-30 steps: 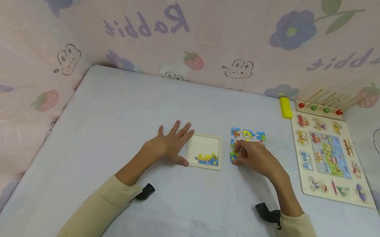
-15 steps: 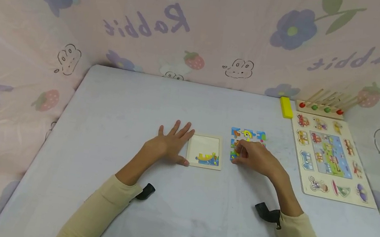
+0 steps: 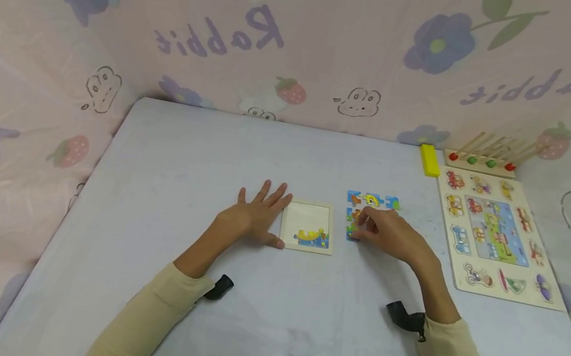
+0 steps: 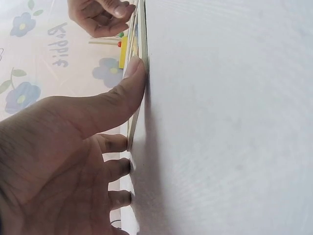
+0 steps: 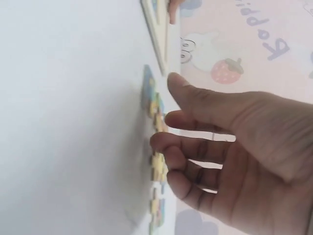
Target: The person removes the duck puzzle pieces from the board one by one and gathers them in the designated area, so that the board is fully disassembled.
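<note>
A small square wooden puzzle tray (image 3: 303,248) lies flat on the table, with joined yellow and blue pieces (image 3: 312,239) in its lower right corner. My left hand (image 3: 248,216) is spread beside it, thumb and fingertips at the tray's left edge. To the right of the tray lie several colourful jigsaw pieces (image 3: 372,200) in rows, partly hidden under my right hand (image 3: 391,232). In the right wrist view its fingers are loosely bent over the pieces (image 5: 158,166), thumb apart from the fingertips, with nothing between them.
A large wooden picture board (image 3: 487,277) lies at the right. Behind it stands a peg rack (image 3: 482,165) with red and green beads, beside a yellow block (image 3: 429,161). Patterned curtains (image 3: 324,40) close off the back and sides.
My right hand has drawn slightly back to the right, its thumb coming off the near left corner of the loose pieces. The left hand has stayed in place.
</note>
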Available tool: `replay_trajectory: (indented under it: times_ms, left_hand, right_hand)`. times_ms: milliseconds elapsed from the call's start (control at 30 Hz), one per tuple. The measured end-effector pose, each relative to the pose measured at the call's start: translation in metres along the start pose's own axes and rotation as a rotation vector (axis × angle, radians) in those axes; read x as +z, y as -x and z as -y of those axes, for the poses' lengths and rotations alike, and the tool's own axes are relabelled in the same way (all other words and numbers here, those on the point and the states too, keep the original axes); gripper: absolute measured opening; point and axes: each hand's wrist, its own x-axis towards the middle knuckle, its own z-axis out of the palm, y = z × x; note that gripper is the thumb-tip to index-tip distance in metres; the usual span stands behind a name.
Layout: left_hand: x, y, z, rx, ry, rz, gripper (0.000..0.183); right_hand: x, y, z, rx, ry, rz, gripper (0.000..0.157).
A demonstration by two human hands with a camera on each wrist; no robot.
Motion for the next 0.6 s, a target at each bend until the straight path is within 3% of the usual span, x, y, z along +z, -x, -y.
replay_trajectory:
  times_ms: [200,600]
  left_hand:
    - [0.0,0.0,-0.001,0.0,-0.006,-0.001,0.112]
    - [-0.002,0.001,-0.001,-0.002,-0.007,0.006,0.112]
  right_hand:
    - [-0.005,-0.002,0.012,-0.051,-0.004,-0.014,0.019]
    - [0.002,-0.019,0.049,-0.239,0.04,0.084,0.031]
